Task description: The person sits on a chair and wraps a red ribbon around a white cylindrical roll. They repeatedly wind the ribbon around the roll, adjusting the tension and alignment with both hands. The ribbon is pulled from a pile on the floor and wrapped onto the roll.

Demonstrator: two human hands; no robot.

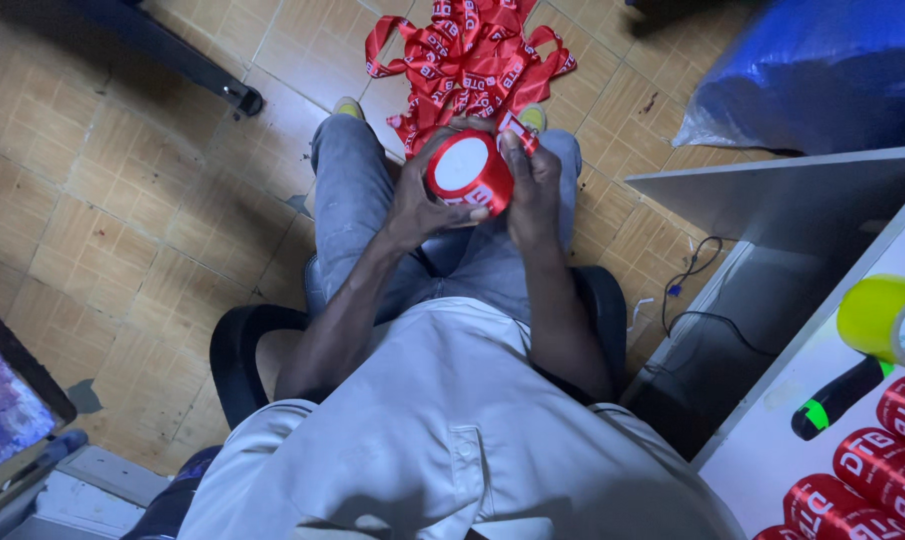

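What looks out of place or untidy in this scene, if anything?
A loose heap of red printed ribbon lies tangled on the tiled floor by the person's feet, unlike the neat red ribbon roll held between the left hand and right hand.

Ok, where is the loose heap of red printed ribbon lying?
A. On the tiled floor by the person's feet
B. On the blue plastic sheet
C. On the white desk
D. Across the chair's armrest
A: the ribbon heap spreads over the tiled floor, just beyond the knees and shoes.
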